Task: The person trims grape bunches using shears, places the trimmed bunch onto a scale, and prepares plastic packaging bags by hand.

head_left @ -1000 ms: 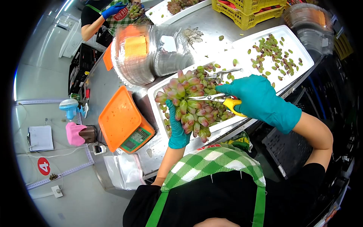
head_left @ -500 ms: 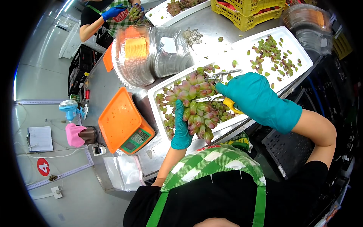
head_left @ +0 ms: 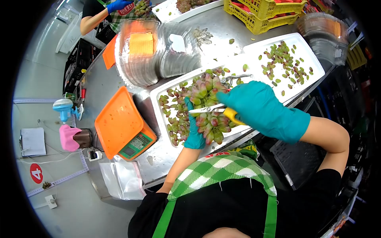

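Observation:
My left hand (head_left: 194,133), in a teal glove, holds a bunch of green and purple grapes (head_left: 206,89) from its lower left side, over a white tray (head_left: 157,115). Gloved the same way, my right hand (head_left: 264,111) grips yellow-handled scissors (head_left: 210,109). The blades lie parted across the front of the bunch and point toward my left hand. More grapes (head_left: 174,129) lie in the tray under and left of the bunch. Behind the bunch rests a second metal tool (head_left: 238,76), close to my right hand.
An orange scale (head_left: 121,119) stands left of the tray, with stacked clear containers (head_left: 141,55) behind. A second white tray (head_left: 260,83) at the right holds loose grapes. Yellow crates (head_left: 260,23) stand at the back. A co-worker's blue-gloved hand (head_left: 119,5) shows at the top left.
The scissors and my right hand have shifted left across the bunch, and the blades now reach near my left hand. The bunch has turned slightly. The whole view has shifted a little.

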Tool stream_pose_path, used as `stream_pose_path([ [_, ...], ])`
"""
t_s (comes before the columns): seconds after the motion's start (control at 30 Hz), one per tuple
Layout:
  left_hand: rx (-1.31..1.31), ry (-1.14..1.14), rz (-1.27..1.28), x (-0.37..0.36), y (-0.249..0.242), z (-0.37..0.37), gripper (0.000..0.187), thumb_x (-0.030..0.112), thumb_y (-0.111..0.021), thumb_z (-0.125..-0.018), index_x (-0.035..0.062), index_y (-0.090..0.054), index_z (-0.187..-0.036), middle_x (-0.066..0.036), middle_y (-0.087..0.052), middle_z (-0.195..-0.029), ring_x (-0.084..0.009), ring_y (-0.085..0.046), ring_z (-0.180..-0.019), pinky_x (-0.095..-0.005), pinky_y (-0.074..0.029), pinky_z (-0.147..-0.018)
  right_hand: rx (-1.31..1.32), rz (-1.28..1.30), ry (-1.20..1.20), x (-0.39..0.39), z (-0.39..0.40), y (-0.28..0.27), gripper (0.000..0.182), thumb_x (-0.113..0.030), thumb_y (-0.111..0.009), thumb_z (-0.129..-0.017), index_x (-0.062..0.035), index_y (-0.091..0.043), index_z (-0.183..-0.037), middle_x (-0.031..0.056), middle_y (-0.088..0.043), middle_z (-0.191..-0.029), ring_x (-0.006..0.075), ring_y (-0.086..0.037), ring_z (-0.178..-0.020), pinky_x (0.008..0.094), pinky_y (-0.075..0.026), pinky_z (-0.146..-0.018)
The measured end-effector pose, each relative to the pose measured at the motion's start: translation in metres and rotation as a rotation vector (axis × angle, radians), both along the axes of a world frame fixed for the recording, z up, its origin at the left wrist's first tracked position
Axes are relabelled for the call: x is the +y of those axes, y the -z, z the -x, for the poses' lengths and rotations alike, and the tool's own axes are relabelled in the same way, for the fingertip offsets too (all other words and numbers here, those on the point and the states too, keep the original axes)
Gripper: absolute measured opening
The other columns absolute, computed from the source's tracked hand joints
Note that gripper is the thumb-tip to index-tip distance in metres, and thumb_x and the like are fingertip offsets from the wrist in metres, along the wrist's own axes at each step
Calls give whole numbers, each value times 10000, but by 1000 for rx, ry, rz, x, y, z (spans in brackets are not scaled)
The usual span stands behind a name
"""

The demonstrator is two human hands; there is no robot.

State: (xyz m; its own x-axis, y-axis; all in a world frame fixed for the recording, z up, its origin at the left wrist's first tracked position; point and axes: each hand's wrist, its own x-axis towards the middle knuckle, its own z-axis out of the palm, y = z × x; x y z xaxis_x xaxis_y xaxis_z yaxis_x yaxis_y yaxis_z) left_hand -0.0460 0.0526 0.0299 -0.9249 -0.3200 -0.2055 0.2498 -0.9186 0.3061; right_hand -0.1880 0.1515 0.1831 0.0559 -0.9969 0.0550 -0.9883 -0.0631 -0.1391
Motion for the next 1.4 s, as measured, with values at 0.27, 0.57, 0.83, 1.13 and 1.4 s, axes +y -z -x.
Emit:
stream_pose_path([
  [0.27,78,-51,-77,-3,3,5,748,639,-262,-802,81,-259,-1301,-163,-361,-1269,-304,-413,-1127,-454,-366,-929,-9,91,94,-6,6,-3,413,-155,-641,-679,-87,-523,-1069,72,-565,-778,228,-564,-698,338,-439,-569],
  [0.57,13,-150,194,-11,-33,6,699,580,-332,-823,93,-233,-1315,-133,-322,-1307,-272,-362,-1178,-412,-328,-973,-1058,28,540,1,5,71,540,-272,-660,-741,-146,-438,-1217,145,-601,-899,187,-599,-753,293,-460,-673],
  [0.83,-93,-36,193,-21,-30,-4,647,555,-310,-842,102,-262,-1302,-115,-397,-1253,-234,-453,-1103,-377,-409,-910,312,147,147,8,11,25,644,-107,-646,-638,-169,-416,-1236,21,-477,-744,187,-500,-673,327,-411,-617],
  [1.13,-123,68,154,-19,-15,-2,647,550,-323,-841,100,-266,-1303,-124,-386,-1263,-244,-445,-1110,-382,-398,-919,717,101,-219,-14,11,-11,385,-119,-510,-726,-50,-505,-1104,31,-509,-722,174,-513,-698,295,-415,-672],
  [1.4,-122,133,156,-17,-16,-2,684,575,-316,-828,91,-256,-1308,-130,-368,-1277,-249,-429,-1126,-382,-380,-934,780,111,-360,-18,12,-3,390,-124,-515,-725,13,-506,-1089,64,-527,-748,194,-519,-714,306,-414,-662],
])
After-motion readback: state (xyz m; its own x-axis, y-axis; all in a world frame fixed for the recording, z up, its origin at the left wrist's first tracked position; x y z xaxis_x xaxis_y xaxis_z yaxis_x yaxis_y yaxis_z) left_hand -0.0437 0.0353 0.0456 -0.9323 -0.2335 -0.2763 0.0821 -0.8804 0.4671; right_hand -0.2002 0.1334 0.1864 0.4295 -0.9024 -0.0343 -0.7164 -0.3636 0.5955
